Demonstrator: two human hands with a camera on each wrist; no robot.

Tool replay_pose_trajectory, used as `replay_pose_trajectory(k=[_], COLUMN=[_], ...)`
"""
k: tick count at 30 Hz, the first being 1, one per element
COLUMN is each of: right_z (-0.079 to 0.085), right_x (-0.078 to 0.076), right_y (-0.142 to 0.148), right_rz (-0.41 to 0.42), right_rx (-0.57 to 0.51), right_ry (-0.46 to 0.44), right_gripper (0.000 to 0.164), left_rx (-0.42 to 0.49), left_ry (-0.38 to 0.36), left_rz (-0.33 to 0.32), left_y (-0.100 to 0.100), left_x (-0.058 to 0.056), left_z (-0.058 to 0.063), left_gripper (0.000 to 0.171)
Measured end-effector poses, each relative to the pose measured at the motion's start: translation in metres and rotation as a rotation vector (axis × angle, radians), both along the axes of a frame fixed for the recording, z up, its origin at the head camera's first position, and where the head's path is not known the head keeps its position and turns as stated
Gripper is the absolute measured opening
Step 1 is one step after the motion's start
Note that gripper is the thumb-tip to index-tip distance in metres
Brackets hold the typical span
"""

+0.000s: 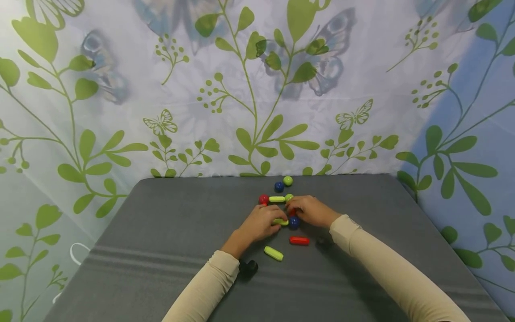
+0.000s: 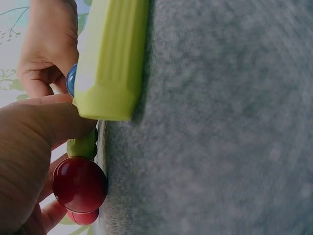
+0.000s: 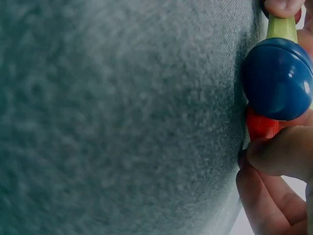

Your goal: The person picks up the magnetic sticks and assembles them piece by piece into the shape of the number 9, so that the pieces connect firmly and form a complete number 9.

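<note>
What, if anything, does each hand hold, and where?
The left hand pinches a green stick near the end away from the blue ball; the right hand appears to grip a red stick, exact spot unclear.

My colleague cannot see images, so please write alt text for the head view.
A left hand grips a yellow-green rod and a right hand a red rod, both rods beside a blue ball on a grey table. More coloured balls and rods lie nearby; leaf-and-butterfly fabric hangs behind.
</note>
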State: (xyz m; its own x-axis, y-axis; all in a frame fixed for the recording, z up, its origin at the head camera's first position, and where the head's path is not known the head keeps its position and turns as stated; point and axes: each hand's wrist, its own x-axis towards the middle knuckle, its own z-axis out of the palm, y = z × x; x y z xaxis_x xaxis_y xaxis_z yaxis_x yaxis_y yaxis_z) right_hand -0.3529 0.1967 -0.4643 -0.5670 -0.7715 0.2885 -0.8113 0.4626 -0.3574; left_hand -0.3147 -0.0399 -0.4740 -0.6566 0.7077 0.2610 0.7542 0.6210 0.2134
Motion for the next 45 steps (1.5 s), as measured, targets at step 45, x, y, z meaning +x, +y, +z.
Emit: replay_pose_trajectory(k=[45], right_z=[-0.008], right_x=[0.107], right_y=[0.006], right_rz=[-0.142], right_rx=[0.016], right_ry=[0.069], right_gripper=[0.022], left_rx=[0.006], left_ry=[0.082], left_rz=[-0.014], left_y=[-0.003], left_x=[0.008], left_z=[0.005], left_gripper=[0.024])
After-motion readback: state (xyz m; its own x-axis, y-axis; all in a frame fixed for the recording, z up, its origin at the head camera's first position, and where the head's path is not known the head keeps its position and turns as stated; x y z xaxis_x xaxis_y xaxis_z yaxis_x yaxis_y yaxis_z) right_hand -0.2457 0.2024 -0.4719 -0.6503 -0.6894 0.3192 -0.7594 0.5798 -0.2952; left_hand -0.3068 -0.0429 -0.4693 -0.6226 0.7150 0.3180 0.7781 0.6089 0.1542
